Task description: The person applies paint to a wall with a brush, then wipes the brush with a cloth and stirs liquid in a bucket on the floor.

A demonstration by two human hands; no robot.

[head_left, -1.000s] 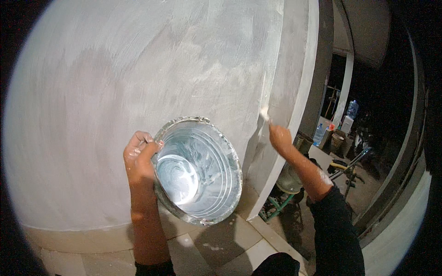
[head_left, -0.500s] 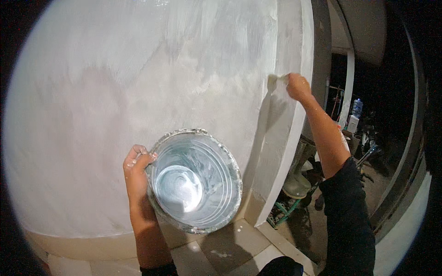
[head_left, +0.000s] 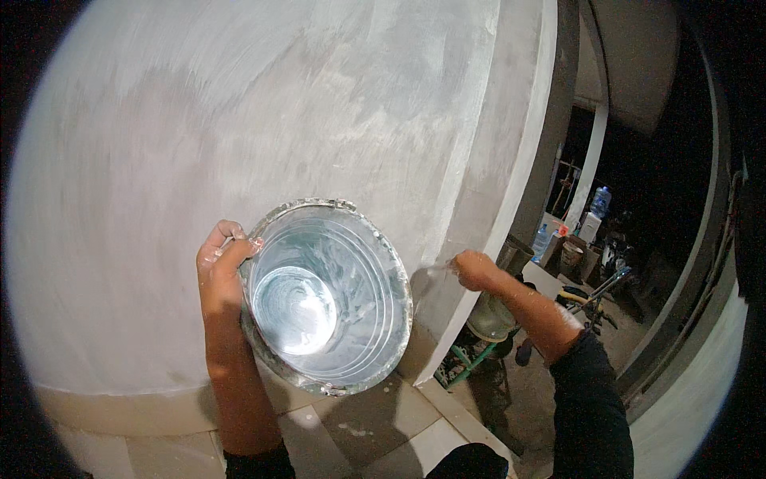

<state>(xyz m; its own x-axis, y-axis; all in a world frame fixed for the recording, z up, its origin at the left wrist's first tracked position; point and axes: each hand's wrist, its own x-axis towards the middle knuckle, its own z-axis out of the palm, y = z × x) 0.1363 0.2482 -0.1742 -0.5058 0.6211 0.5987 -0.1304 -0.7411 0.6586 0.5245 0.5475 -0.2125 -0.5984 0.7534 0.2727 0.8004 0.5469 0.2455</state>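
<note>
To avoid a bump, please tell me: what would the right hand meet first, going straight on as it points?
Probably the grey wall, near its corner, with the blurred tool in the right hand leading. Depth is unclear; the bucket lies farther left.

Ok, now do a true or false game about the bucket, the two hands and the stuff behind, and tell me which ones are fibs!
1. The left hand grips the bucket by its rim. True.
2. The right hand is inside the bucket. False: it is to the right of the bucket, holding a tool too blurred to name.
3. A blue jug shows in the background on the right. True.
4. The right sleeve is bright yellow. False: it is black.
5. White smears mark the left hand's fingers. True.
</note>
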